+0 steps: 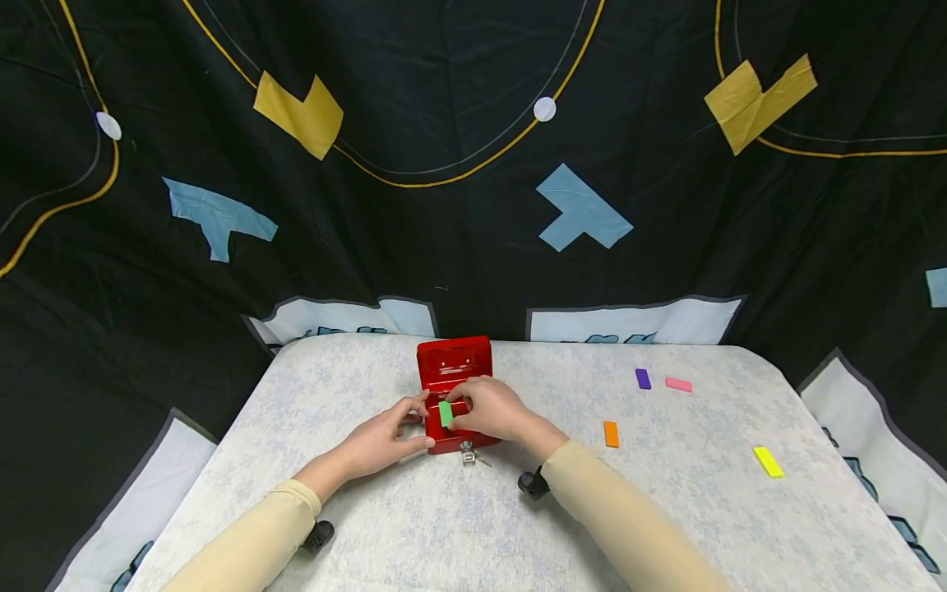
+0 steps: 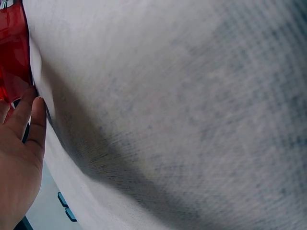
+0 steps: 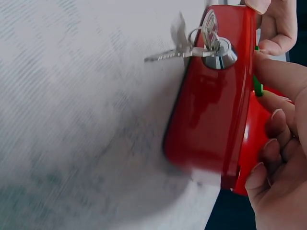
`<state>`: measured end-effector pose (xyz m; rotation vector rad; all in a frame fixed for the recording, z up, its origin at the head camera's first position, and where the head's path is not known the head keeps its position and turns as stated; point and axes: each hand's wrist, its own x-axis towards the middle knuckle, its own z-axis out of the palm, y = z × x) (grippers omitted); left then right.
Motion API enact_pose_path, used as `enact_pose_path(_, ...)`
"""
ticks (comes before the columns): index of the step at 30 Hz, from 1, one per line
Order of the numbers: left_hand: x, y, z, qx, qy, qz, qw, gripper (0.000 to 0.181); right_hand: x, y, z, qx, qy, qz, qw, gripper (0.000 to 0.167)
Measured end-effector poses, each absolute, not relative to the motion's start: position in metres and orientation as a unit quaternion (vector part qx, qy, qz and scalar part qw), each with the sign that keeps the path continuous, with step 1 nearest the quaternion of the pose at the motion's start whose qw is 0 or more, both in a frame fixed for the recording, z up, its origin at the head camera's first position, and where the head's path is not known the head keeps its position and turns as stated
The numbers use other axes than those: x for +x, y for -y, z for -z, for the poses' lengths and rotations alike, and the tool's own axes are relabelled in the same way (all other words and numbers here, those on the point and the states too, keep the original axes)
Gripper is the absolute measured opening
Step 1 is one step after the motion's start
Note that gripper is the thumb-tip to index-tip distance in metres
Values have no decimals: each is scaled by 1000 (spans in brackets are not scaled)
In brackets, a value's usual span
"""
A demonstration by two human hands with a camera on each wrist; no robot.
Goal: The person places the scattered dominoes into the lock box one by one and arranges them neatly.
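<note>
A red metal cash box (image 1: 444, 446) stands on the table with its lid (image 1: 453, 353) raised at the back. My right hand (image 1: 491, 409) is over the box and pinches a small green block (image 1: 445, 413) between thumb and forefinger, above the box's inside. In the right wrist view only the green edge of the block shows past the front rim. My left hand (image 1: 373, 444) is at the box's left side, thumb by the front corner and fingertips at the side wall, its fingers relaxed. Keys (image 3: 192, 52) hang from the lock on the front wall.
To the right on the pale table (image 1: 414, 526) lie an orange block (image 1: 611, 434), a purple block (image 1: 643, 379), a pink block (image 1: 678, 384) and a yellow block (image 1: 769, 462). A black curtain (image 1: 444, 247) hangs behind the table.
</note>
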<state>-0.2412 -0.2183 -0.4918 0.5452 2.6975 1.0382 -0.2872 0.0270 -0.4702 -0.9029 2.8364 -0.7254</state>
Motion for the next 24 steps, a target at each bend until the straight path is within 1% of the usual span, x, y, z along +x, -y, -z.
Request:
enact_pose_path(10, -241, 220, 494, 187, -912, -351, 103, 43, -292, -8, 477, -288, -930, 217, 63, 34)
enact_pose_path(24, -241, 220, 493, 189, -913, -348, 97, 40, -294, 2, 481, -274, -933, 218, 80, 36)
